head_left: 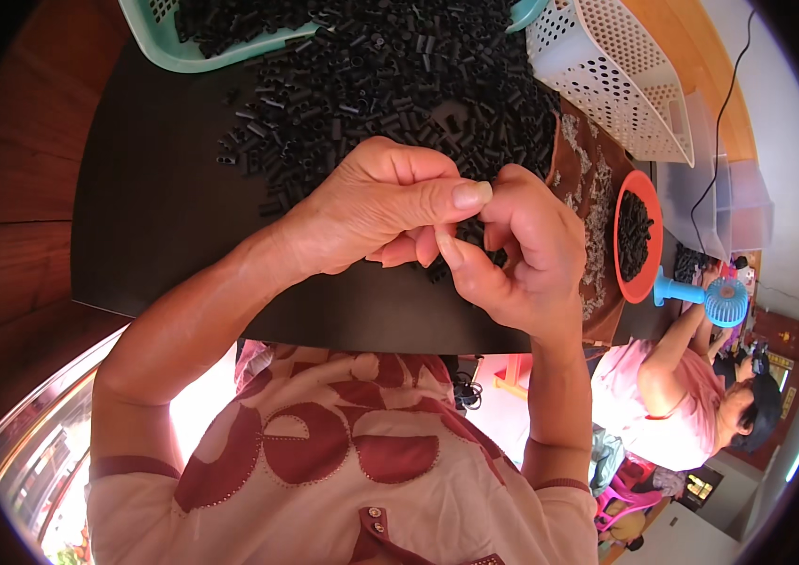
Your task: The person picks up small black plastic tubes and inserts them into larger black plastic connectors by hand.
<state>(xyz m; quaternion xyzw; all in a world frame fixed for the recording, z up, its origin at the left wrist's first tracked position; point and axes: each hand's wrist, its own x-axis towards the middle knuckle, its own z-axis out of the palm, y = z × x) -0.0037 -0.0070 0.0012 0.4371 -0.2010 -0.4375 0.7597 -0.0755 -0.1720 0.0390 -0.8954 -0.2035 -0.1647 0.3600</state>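
Note:
My left hand [390, 198] and my right hand [536, 250] meet over the near side of a dark table [169, 188]. The left thumb is pressed toward its bent fingers, its tip touching or nearly touching the right hand. Curled inward, the right fingers and thumb are closed close to the left fingertips. Whatever is pinched between the hands is hidden or too small to name. Just beyond them spreads a big heap of short black tubes [399, 85], and some of it shows beneath the fingers.
A teal basket [169, 56] holds more tubes at far left. A white perforated basket [606, 80] stands far right. Small pale bits lie on a brown cloth [597, 282] beside an orange bowl [623, 273] of black pieces. A blue fan [725, 301] and another person [663, 395] are at right.

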